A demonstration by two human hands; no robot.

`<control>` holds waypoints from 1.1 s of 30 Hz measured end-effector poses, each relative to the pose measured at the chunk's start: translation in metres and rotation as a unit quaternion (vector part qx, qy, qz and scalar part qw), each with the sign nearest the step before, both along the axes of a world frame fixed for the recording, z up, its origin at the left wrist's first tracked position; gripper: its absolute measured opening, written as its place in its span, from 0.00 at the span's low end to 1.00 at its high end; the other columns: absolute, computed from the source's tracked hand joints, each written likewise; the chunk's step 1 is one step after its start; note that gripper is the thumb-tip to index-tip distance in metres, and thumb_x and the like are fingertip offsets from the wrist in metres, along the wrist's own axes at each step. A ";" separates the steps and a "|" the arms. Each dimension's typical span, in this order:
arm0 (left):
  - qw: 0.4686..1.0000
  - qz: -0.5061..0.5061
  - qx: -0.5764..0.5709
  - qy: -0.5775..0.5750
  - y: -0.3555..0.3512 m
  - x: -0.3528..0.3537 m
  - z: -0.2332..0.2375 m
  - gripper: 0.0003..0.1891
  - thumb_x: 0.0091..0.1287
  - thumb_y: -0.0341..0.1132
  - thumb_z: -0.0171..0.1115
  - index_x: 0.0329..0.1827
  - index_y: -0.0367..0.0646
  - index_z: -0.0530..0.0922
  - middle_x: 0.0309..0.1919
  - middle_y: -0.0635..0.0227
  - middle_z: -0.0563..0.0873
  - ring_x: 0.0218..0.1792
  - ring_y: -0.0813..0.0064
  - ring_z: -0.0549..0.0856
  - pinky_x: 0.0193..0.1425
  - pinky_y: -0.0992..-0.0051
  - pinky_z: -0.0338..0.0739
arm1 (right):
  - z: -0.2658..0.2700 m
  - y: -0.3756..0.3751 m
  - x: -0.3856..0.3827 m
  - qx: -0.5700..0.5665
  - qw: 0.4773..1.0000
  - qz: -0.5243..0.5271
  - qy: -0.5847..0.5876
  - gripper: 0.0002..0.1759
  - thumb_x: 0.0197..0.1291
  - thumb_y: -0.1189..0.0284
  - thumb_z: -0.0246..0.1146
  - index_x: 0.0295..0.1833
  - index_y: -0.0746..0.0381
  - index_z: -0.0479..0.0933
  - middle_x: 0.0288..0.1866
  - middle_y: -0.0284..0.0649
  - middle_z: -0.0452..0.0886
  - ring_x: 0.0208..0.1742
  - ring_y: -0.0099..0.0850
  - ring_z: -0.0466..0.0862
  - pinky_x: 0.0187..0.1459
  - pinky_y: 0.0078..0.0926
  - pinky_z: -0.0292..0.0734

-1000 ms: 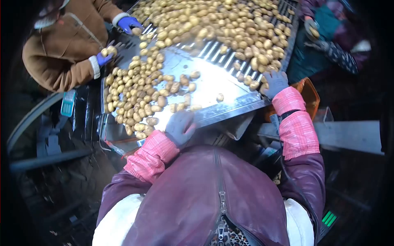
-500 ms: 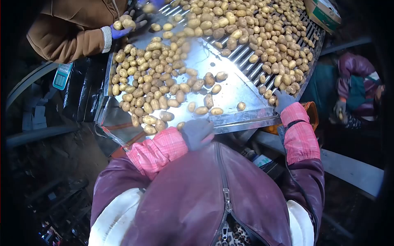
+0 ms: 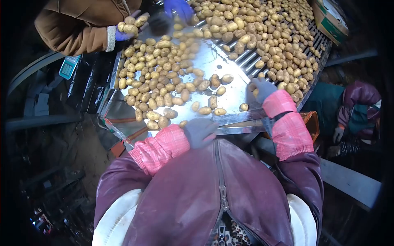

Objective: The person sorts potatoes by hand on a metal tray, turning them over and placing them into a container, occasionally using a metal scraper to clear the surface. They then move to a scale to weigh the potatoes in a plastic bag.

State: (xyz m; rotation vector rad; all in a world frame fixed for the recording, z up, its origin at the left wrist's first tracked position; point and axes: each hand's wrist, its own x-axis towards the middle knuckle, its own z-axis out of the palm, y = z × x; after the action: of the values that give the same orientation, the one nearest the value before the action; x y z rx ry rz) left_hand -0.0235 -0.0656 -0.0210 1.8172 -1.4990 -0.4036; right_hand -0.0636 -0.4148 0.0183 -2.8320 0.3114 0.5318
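My left hand (image 3: 200, 133), in a grey glove, rests at the near edge of the metal tray (image 3: 236, 88), beside the nearest potatoes; its fingers are partly hidden, and I cannot make out anything in it. My right hand (image 3: 263, 89), gloved too, is over the tray's right side where the roller bars (image 3: 247, 60) begin. Its fingers are closed around potatoes (image 3: 255, 92) at the fingertips. A pile of potatoes (image 3: 160, 61) covers the tray's left part, and a few lie apart in the middle.
Many potatoes (image 3: 283, 53) cover the rollers. At the upper left, a co-worker's brown sleeve (image 3: 78, 33) and gloved hands hold potatoes (image 3: 130, 28). A cardboard box (image 3: 330, 22) stands upper right. Another person (image 3: 361, 102) is at the far right, near an orange crate (image 3: 311, 125).
My right hand has moved left from the bars' lower corner and closed on potatoes. My left hand stays near the tray edge. The co-worker's purple-gloved hand has moved right. The view has shifted slightly.
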 end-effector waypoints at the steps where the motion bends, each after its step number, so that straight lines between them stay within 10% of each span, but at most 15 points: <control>1: 1.000 0.000 0.018 0.005 0.000 -0.001 0.002 0.16 0.67 0.38 0.61 0.54 0.42 0.80 0.43 0.57 0.84 0.43 0.52 0.83 0.46 0.56 0.77 | -0.001 0.011 0.013 0.033 0.999 0.002 0.007 0.21 0.56 0.69 0.63 0.56 0.53 0.73 0.54 0.53 0.77 0.52 0.56 0.81 0.52 0.49 0.79; 7: 0.999 0.011 -0.034 0.002 -0.001 -0.003 -0.006 0.19 0.68 0.42 0.58 0.58 0.42 0.78 0.39 0.55 0.83 0.42 0.51 0.82 0.47 0.54 0.75 | -0.034 0.073 0.052 0.070 0.971 0.083 -0.214 0.42 0.51 0.62 0.73 0.72 0.58 0.67 0.59 0.51 0.76 0.58 0.41 0.79 0.46 0.37 0.82; 10: 0.999 0.039 -0.004 0.005 0.004 0.014 -0.005 0.18 0.67 0.38 0.61 0.59 0.44 0.80 0.46 0.55 0.86 0.46 0.52 0.84 0.52 0.59 0.78 | -0.003 0.078 0.037 0.359 0.919 -0.110 -0.122 0.40 0.58 0.61 0.70 0.75 0.54 0.63 0.68 0.50 0.71 0.62 0.45 0.79 0.56 0.40 0.80; 11: 0.993 0.114 0.006 -0.019 0.010 0.019 -0.001 0.21 0.67 0.39 0.61 0.62 0.45 0.79 0.49 0.54 0.85 0.48 0.51 0.83 0.55 0.57 0.76 | -0.040 0.060 0.029 0.321 0.917 -0.111 -0.208 0.33 0.63 0.62 0.67 0.72 0.56 0.67 0.64 0.45 0.72 0.58 0.35 0.79 0.42 0.32 0.83; 14: 0.932 0.293 0.108 -0.185 0.030 0.030 0.010 0.25 0.66 0.41 0.61 0.67 0.49 0.76 0.61 0.52 0.78 0.60 0.45 0.75 0.65 0.52 0.68 | -0.058 0.030 -0.002 0.292 0.917 -0.136 -0.233 0.27 0.64 0.65 0.65 0.68 0.58 0.71 0.60 0.41 0.74 0.52 0.30 0.82 0.39 0.30 0.83; 18: 0.925 0.270 0.177 -0.200 0.054 0.038 -0.006 0.27 0.64 0.45 0.60 0.68 0.54 0.75 0.70 0.54 0.70 0.67 0.41 0.67 0.69 0.47 0.60 | -0.053 0.026 -0.024 0.184 0.952 -0.083 -0.229 0.24 0.61 0.65 0.64 0.64 0.56 0.75 0.55 0.48 0.79 0.52 0.44 0.83 0.55 0.39 0.79; 27: 0.914 0.324 0.136 -0.203 0.053 0.038 -0.015 0.21 0.61 0.42 0.64 0.58 0.57 0.81 0.63 0.60 0.77 0.65 0.53 0.71 0.68 0.52 0.62 | -0.045 0.073 0.065 0.079 0.968 0.042 -0.235 0.24 0.63 0.63 0.62 0.64 0.56 0.72 0.54 0.48 0.79 0.52 0.47 0.81 0.54 0.43 0.77; 30: 0.928 0.364 0.007 -0.075 0.045 0.035 -0.010 0.18 0.62 0.37 0.65 0.56 0.54 0.82 0.56 0.61 0.82 0.56 0.52 0.78 0.63 0.57 0.71 | -0.064 0.077 0.091 0.105 0.975 0.028 -0.194 0.25 0.68 0.64 0.59 0.69 0.55 0.68 0.56 0.48 0.79 0.45 0.43 0.85 0.47 0.41 0.81; 33: 0.862 0.374 -0.047 0.339 0.038 0.038 -0.001 0.17 0.71 0.38 0.60 0.60 0.44 0.79 0.52 0.60 0.85 0.50 0.60 0.84 0.57 0.62 0.78 | -0.028 0.082 0.093 0.301 0.940 -0.144 -0.067 0.25 0.70 0.61 0.60 0.68 0.59 0.69 0.55 0.46 0.80 0.48 0.35 0.84 0.43 0.37 0.81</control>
State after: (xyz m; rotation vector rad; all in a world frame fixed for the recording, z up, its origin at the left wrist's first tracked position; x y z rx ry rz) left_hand 0.0142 -0.0281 -0.0220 1.7513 -0.2802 -0.4873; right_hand 0.0293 -0.3329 -0.0098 -2.1676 0.4408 0.3009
